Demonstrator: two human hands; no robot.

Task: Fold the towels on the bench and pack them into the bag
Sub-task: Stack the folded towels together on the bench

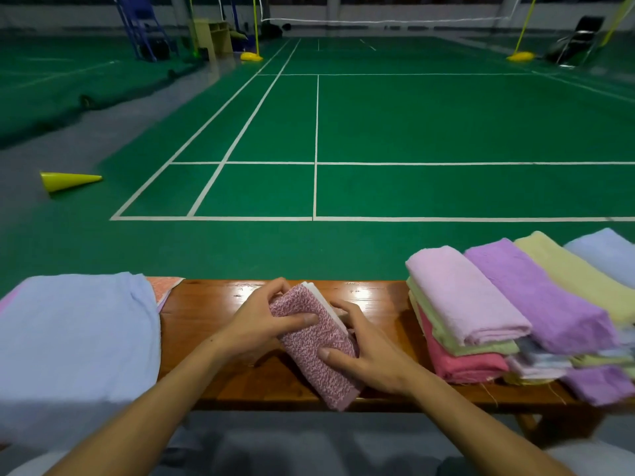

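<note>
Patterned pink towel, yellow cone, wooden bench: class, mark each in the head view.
patterned pink towel (314, 341): head view, its folded top face between the hands.
yellow cone (68, 180): head view, its side, lying on the floor.
wooden bench (374, 297): head view, bare glossy top.

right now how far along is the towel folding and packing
Done: folded pastel towels are stacked at the wooden bench's right end. In hand: left hand and right hand grip a folded pink-and-white speckled towel. Left: a pale blue towel lies loose; no bag in view.
</note>
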